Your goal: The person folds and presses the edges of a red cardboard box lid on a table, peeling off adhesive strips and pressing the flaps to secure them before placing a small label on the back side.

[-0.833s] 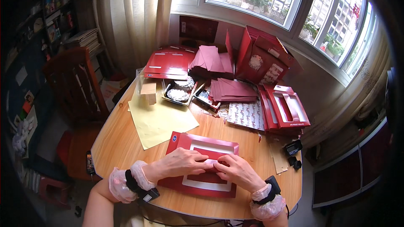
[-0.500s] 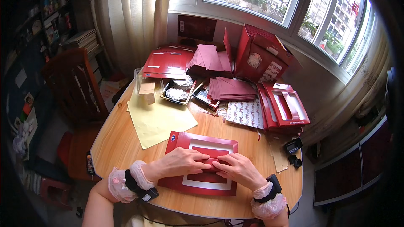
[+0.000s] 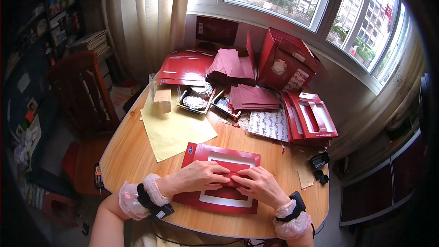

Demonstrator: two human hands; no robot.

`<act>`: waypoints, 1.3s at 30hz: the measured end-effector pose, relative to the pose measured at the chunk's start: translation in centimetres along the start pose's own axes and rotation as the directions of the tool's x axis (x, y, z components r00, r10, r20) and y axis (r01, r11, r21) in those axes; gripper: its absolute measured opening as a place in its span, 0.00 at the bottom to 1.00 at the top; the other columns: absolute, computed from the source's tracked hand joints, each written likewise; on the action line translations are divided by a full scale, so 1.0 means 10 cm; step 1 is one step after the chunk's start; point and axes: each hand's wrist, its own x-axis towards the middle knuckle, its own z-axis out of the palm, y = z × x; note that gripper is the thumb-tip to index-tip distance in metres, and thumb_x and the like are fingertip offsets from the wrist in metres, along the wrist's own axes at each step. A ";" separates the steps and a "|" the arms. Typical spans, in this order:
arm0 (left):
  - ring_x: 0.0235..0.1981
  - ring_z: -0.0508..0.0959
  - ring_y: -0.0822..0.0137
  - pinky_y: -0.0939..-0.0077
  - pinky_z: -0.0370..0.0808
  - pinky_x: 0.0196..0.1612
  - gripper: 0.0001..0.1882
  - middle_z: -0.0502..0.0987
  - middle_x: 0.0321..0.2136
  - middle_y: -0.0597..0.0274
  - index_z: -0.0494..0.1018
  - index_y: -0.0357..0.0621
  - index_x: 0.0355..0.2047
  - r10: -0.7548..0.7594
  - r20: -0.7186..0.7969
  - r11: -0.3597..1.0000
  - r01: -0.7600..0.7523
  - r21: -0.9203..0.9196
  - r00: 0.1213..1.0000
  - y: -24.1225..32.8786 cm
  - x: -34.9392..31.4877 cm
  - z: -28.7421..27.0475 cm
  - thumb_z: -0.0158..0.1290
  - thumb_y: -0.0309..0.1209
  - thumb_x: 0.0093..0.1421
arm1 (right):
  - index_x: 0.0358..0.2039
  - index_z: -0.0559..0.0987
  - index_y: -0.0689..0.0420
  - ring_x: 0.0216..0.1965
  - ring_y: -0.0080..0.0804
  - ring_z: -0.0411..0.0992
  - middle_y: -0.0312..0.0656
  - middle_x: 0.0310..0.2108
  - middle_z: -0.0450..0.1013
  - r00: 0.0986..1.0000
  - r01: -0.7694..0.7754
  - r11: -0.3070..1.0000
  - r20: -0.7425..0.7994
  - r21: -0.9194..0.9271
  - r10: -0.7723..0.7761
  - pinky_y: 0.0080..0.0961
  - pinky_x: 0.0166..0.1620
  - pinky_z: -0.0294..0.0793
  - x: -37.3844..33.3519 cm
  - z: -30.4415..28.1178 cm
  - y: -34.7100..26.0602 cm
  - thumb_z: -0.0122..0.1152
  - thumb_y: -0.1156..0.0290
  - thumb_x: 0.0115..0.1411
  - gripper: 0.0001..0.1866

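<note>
A flat red cardboard package with a white-edged rectangular cut-out lies on the table in front of me. Across the middle of the cut-out runs a red band. My left hand comes in from the left, its bent fingers and thumb closed on the band. From the other side my right hand pinches the band too, fingertips almost meeting those of the left. The fingers partly hide the band, and what lies beneath it is out of sight. Both wrists wear pale pink cuffs with black straps.
Behind the package lie yellow sheets, a black tray of white stickers and stacks of dark pink envelopes. More red packages are piled at the right, near small black pieces. A phone rests at the left edge.
The view has shifted slightly. Both hands stay on the band in nearly the same pose, and the package lies as before.
</note>
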 end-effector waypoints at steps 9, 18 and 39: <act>0.41 0.78 0.57 0.64 0.80 0.42 0.23 0.76 0.36 0.57 0.71 0.40 0.50 -0.164 0.146 0.984 0.152 0.089 0.976 0.30 0.17 -0.04 0.57 0.26 0.51 | 0.50 0.70 0.61 0.46 0.47 0.71 0.47 0.42 0.71 0.982 -0.129 0.988 0.149 0.084 0.115 0.36 0.51 0.73 0.10 0.05 -0.07 0.71 0.68 0.48 0.30; 0.40 0.78 0.50 0.54 0.67 0.57 0.27 0.76 0.34 0.50 0.68 0.36 0.47 -0.215 0.118 0.970 0.198 0.139 0.970 0.39 0.14 0.08 0.57 0.25 0.44 | 0.48 0.68 0.63 0.47 0.52 0.71 0.52 0.40 0.71 0.942 -0.277 0.937 0.252 0.211 0.221 0.41 0.50 0.72 0.13 0.08 -0.15 0.68 0.73 0.45 0.29; 0.45 0.74 0.50 0.59 0.68 0.52 0.25 0.71 0.40 0.48 0.68 0.34 0.45 -0.202 0.190 0.972 0.172 0.160 0.961 0.37 0.10 0.04 0.59 0.25 0.44 | 0.34 0.70 0.60 0.39 0.50 0.71 0.48 0.36 0.68 0.958 -0.226 0.952 0.225 0.206 0.179 0.39 0.43 0.73 0.12 0.11 -0.21 0.67 0.73 0.43 0.18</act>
